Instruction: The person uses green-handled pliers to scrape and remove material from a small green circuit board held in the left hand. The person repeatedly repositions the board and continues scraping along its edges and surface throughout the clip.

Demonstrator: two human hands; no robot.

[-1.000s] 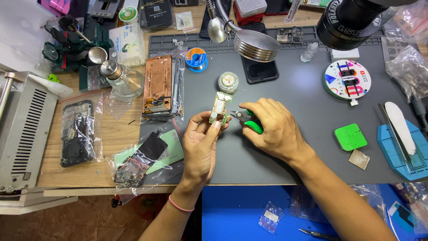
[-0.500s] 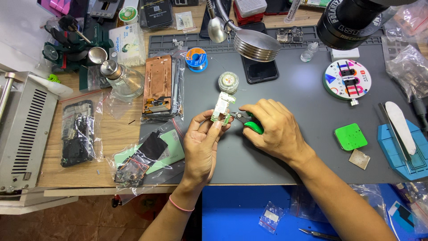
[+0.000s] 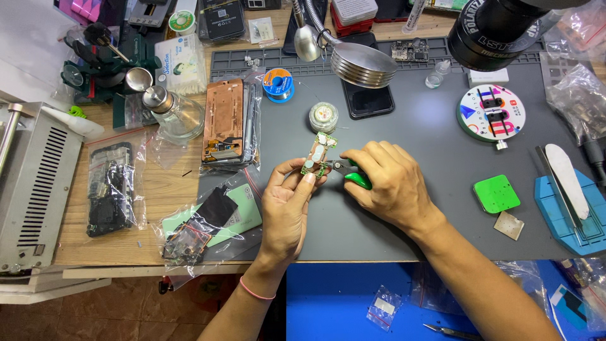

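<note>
A dark grey work mat (image 3: 429, 208) covers most of the bench and serves as the landmark. Off its left edge stands a grey metal box with vent slots (image 3: 35, 189). Over the mat's middle, the right hand (image 3: 388, 186) is closed around green-handled cutters (image 3: 353, 175), whose tips meet the lower end of the board. Just left of it, the left hand (image 3: 287, 205) pinches a small green circuit board (image 3: 317, 153) between thumb and fingertips, held tilted above the mat. A small round tin (image 3: 323, 117) sits on the mat just beyond the board.
</note>
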